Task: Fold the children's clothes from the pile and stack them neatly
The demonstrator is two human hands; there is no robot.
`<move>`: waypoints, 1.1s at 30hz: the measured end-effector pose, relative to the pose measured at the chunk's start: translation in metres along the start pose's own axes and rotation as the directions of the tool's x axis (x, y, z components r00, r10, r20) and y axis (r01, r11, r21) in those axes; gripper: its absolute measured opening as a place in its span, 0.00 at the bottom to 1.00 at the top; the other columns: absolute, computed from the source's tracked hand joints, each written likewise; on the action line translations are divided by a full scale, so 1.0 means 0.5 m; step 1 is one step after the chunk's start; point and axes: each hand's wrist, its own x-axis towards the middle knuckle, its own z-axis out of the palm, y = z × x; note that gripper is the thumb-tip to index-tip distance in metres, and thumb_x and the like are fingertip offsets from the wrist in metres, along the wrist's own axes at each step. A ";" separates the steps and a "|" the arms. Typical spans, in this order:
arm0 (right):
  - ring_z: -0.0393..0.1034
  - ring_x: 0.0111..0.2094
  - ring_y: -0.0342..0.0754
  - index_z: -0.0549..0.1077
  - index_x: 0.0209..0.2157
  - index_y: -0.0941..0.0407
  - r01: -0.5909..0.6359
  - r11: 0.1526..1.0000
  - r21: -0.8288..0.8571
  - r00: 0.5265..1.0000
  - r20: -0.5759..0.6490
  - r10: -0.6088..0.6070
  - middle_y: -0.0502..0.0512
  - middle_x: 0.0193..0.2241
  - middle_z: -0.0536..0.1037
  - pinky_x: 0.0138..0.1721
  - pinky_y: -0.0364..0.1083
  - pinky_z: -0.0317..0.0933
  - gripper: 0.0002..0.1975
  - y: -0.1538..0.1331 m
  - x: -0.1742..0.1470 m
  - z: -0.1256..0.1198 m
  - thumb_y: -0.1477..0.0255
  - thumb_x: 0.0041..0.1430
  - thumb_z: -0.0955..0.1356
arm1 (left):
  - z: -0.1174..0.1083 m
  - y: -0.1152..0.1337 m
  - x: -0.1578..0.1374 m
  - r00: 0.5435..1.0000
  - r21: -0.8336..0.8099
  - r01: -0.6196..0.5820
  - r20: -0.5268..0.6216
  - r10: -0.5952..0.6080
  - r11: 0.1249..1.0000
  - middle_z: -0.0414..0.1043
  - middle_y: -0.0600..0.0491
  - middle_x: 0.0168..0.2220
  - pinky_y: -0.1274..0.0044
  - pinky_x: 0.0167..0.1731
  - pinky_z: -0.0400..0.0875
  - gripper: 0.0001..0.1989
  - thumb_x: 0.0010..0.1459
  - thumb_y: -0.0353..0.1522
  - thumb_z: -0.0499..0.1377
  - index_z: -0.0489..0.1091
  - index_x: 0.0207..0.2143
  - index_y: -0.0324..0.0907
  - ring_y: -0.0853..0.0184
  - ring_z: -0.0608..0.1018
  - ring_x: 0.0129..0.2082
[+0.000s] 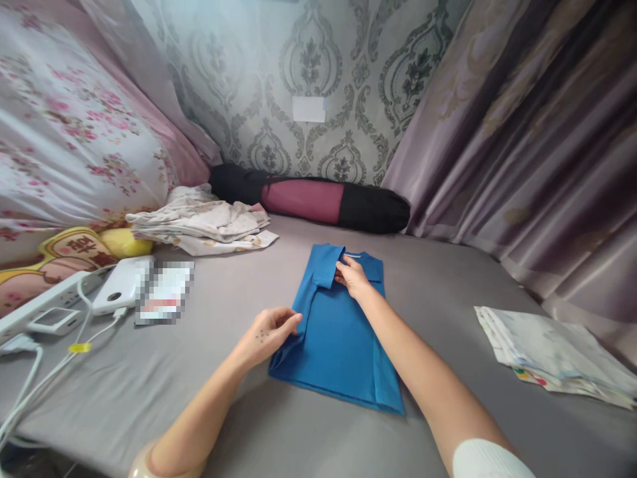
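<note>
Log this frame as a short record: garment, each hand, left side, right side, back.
garment: blue shirt, partly folded, on grey sheet
left hand: at shirt's left edge, grip unclear
right hand: at folded-in sleeve, near collar
left side: power strip, white device, rumpled cloth
right side: folded cloth
back: black-and-maroon bag before patterned wall

A shirt (343, 352) lies on the sheet (229, 285). Behind it lies a bag (303, 201); far left, a power strip (47, 304); right, cloth (562, 355).
</note>
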 end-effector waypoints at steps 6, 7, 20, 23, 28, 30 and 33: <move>0.74 0.36 0.47 0.70 0.48 0.61 0.094 0.969 -0.229 0.980 -0.151 -0.130 0.61 0.40 0.76 0.38 0.47 0.69 0.17 0.002 0.008 -0.025 0.79 0.56 0.62 | 0.002 -0.024 0.005 0.950 0.307 -0.240 -0.121 0.288 0.921 0.74 0.49 0.34 0.74 0.34 0.68 0.16 0.63 0.40 0.48 0.72 0.38 0.41 0.64 0.73 0.33; 0.73 0.41 0.49 0.71 0.47 0.60 0.125 0.958 -0.260 0.972 -0.163 -0.171 0.62 0.43 0.75 0.44 0.48 0.67 0.17 -0.001 0.009 -0.025 0.79 0.56 0.62 | 0.005 -0.031 0.007 0.927 0.369 -0.302 -0.103 0.362 0.879 0.74 0.48 0.37 0.72 0.38 0.69 0.15 0.63 0.38 0.48 0.72 0.40 0.42 0.63 0.74 0.37; 0.36 0.67 0.54 0.54 0.64 0.67 0.453 0.300 -0.839 0.890 0.408 -0.202 0.65 0.66 0.49 0.64 0.56 0.27 0.29 -0.006 0.029 0.135 0.65 0.68 0.53 | 0.059 -0.057 0.013 0.895 0.720 -0.381 0.130 0.427 0.580 0.54 0.42 0.64 0.61 0.63 0.54 0.29 0.67 0.44 0.42 0.54 0.64 0.38 0.58 0.55 0.65; 0.36 0.67 0.55 0.52 0.64 0.68 0.424 0.276 -0.863 0.903 0.379 -0.202 0.66 0.66 0.47 0.64 0.55 0.26 0.31 -0.006 0.049 0.151 0.63 0.67 0.52 | 0.062 -0.059 0.012 0.913 0.749 -0.355 0.151 0.379 0.559 0.49 0.42 0.66 0.63 0.63 0.53 0.32 0.66 0.46 0.41 0.51 0.65 0.37 0.58 0.52 0.66; 0.35 0.67 0.55 0.50 0.65 0.70 0.434 0.267 -0.860 0.893 0.372 -0.254 0.66 0.66 0.46 0.64 0.56 0.26 0.33 0.012 0.068 0.155 0.62 0.66 0.53 | 0.068 -0.071 0.008 0.911 0.771 -0.369 0.190 0.367 0.519 0.44 0.41 0.67 0.64 0.63 0.52 0.35 0.65 0.49 0.42 0.46 0.67 0.36 0.57 0.51 0.66; 0.35 0.67 0.54 0.50 0.65 0.69 0.441 0.274 -0.855 0.887 0.369 -0.277 0.65 0.67 0.46 0.64 0.56 0.27 0.33 0.019 0.072 0.155 0.62 0.66 0.53 | 0.070 -0.076 0.007 0.908 0.779 -0.374 0.196 0.372 0.503 0.43 0.41 0.67 0.63 0.63 0.50 0.37 0.64 0.50 0.42 0.44 0.67 0.37 0.56 0.51 0.66; 0.35 0.67 0.53 0.50 0.65 0.68 0.442 0.275 -0.854 0.883 0.362 -0.298 0.64 0.67 0.46 0.64 0.56 0.26 0.33 0.025 0.076 0.154 0.62 0.66 0.53 | 0.072 -0.080 0.007 0.905 0.781 -0.380 0.203 0.374 0.496 0.42 0.42 0.67 0.60 0.63 0.49 0.37 0.64 0.51 0.42 0.41 0.67 0.38 0.55 0.50 0.66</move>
